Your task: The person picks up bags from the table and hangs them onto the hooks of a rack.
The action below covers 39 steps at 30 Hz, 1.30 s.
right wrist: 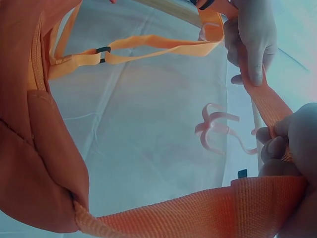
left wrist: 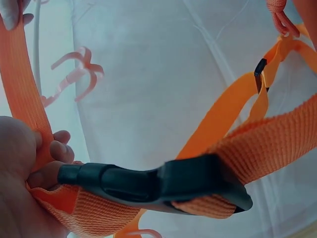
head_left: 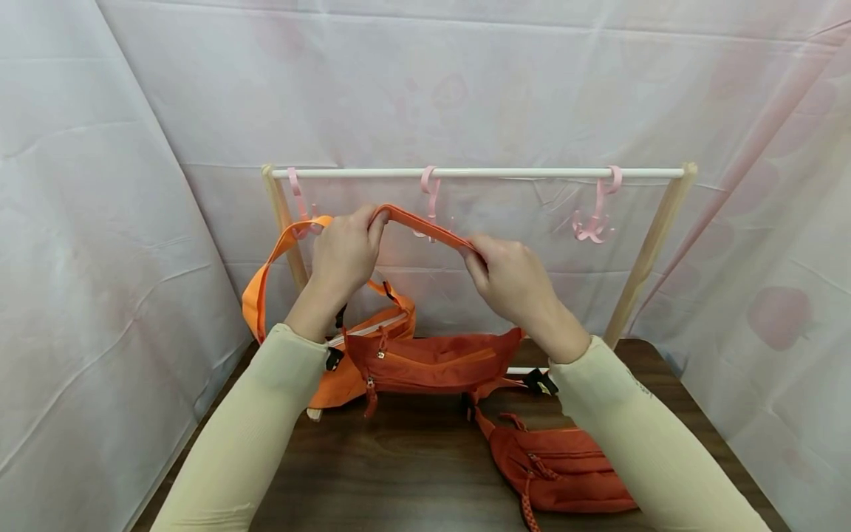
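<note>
Both hands hold up the strap [head_left: 425,224] of a rust-orange waist bag [head_left: 435,362], the left hand [head_left: 344,247] gripping it on one side and the right hand [head_left: 508,277] on the other. Between them the strap spans in front of the middle pink hook [head_left: 431,188]. Below the hands the bag hangs, its zip pulls dangling. In the left wrist view, a black buckle [left wrist: 163,181] on the strap lies right at the left hand's fingers. The right wrist view shows the right fingers [right wrist: 275,148] curled round the webbing.
A brighter orange bag [head_left: 342,388] hangs at the left, its strap [head_left: 255,292] reaching the left pink hook [head_left: 297,193]. Another pink hook [head_left: 592,225] hangs right on the rack's white bar [head_left: 518,173]. A second rust-orange bag [head_left: 565,480] lies on the dark wooden table [head_left: 392,473].
</note>
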Available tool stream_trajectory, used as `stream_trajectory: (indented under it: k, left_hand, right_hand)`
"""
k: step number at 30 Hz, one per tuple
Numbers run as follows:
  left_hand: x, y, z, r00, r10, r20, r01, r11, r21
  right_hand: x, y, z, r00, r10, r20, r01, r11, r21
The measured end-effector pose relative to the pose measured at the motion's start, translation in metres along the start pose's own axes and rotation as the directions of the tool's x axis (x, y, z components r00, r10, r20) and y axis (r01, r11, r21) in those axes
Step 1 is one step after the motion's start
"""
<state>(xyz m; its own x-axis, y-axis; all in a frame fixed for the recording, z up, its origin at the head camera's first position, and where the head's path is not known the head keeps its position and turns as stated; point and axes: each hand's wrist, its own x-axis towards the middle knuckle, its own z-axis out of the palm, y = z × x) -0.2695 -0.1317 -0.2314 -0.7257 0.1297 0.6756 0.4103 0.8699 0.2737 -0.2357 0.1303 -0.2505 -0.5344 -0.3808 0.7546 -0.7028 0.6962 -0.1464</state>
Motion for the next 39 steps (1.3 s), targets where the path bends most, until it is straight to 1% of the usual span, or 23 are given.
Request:
stream_trajectory:
  k: [5, 13, 20, 27, 39]
  left_hand:
    - [0.006, -0.002, 0.005, 1.0, -0.015, -0.01, 0.015, 1.0, -0.006]
    - [0.016, -0.004, 0.013, 0.999, -0.037, -0.032, 0.037, 0.999, -0.002]
    - [0.023, -0.005, 0.019, 0.998, -0.053, -0.022, 0.054, 0.998, 0.017]
    - [0.028, -0.007, 0.026, 0.998, -0.051, -0.02, 0.052, 0.998, 0.031]
    - [0.033, -0.01, 0.035, 0.997, -0.071, 0.012, 0.071, 0.997, 0.035]
  right_hand:
    - [0.007, 0.001, 0.001, 1.0, 0.019, 0.008, -0.019, 1.0, -0.022]
    - [0.015, 0.004, 0.005, 0.999, 0.039, -0.001, -0.039, 0.997, -0.06]
    - [0.019, 0.006, 0.007, 0.998, 0.065, 0.0, -0.065, 0.995, -0.081]
    - [0.022, 0.009, 0.01, 0.996, 0.09, 0.01, -0.088, 0.99, -0.109]
    - [0.024, 0.014, 0.017, 0.991, 0.122, 0.049, -0.115, 0.986, -0.121]
